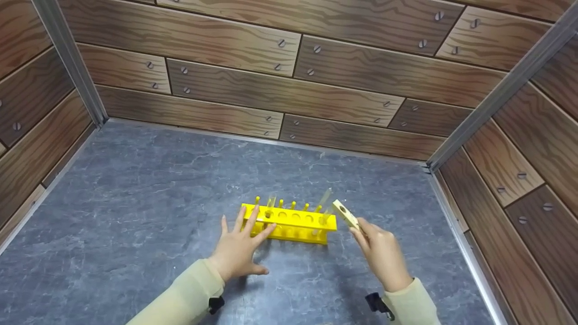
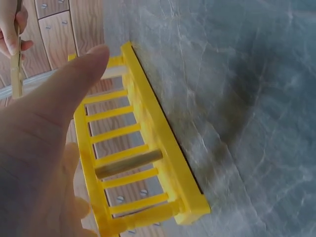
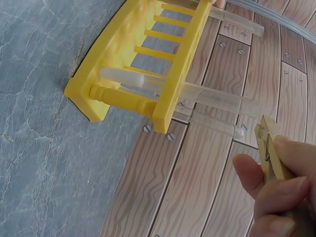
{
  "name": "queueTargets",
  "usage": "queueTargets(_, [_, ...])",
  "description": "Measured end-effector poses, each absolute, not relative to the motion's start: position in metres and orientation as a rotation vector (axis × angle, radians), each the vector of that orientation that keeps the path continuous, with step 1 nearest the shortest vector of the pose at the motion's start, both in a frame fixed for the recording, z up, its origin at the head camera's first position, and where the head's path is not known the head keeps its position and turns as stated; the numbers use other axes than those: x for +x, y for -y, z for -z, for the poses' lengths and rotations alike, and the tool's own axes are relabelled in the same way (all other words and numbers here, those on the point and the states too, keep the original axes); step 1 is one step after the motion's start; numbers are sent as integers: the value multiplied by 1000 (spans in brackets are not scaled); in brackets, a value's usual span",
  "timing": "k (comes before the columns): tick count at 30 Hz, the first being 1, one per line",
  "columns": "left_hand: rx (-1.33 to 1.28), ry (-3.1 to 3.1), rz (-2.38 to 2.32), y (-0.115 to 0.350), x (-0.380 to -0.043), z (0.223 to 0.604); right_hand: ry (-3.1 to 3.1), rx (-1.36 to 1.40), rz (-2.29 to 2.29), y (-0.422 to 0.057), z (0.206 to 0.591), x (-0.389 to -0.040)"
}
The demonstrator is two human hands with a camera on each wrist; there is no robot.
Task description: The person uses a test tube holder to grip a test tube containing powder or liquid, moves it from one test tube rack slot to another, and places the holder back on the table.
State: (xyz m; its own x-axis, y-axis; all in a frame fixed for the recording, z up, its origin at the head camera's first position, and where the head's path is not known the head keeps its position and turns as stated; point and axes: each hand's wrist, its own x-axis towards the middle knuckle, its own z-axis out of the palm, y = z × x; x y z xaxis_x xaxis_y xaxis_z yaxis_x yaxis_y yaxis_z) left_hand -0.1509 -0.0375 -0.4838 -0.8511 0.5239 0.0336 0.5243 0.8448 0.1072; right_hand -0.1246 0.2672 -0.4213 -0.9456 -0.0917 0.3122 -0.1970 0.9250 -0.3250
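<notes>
A yellow test tube rack (image 1: 293, 224) stands on the grey floor in the head view. My left hand (image 1: 237, 253), fingers spread straight, reaches over its left end, fingertips overlapping the top plate. My right hand (image 1: 383, 253) grips a wooden test tube holder (image 1: 347, 214) off the rack's right end. In the right wrist view, the holder's tip is right by the mouth of a clear test tube (image 3: 222, 100) with white content at its bottom. Beside that, a thinner tube (image 3: 212, 123) points its rounded end up. A tube with brownish content (image 2: 129, 164) stands near the rack's left end.
Yellow pegs (image 1: 293, 205) line the rack's back side. Wood-patterned panels (image 1: 226, 67) wall the marbled grey surface (image 1: 149, 189) at the back and both sides, with metal strips (image 1: 492, 85) at the corners.
</notes>
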Motion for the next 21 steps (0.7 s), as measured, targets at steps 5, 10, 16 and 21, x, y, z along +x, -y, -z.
queueTargets(5, [-799, 3029, 132, 37, -146, 486, 2789, 217, -520, -267, 421, -125])
queueTargets(10, [-807, 3004, 86, 36, -141, 489, 2771, 222, -523, -266, 421, -125])
queueTargets(16, [-839, 2968, 26, 35, -140, 493, 2732, 279, -509, -266, 422, -125])
queueTargets(21, [-867, 2944, 49, 37, -141, 496, 2701, 314, -513, -266, 424, -125])
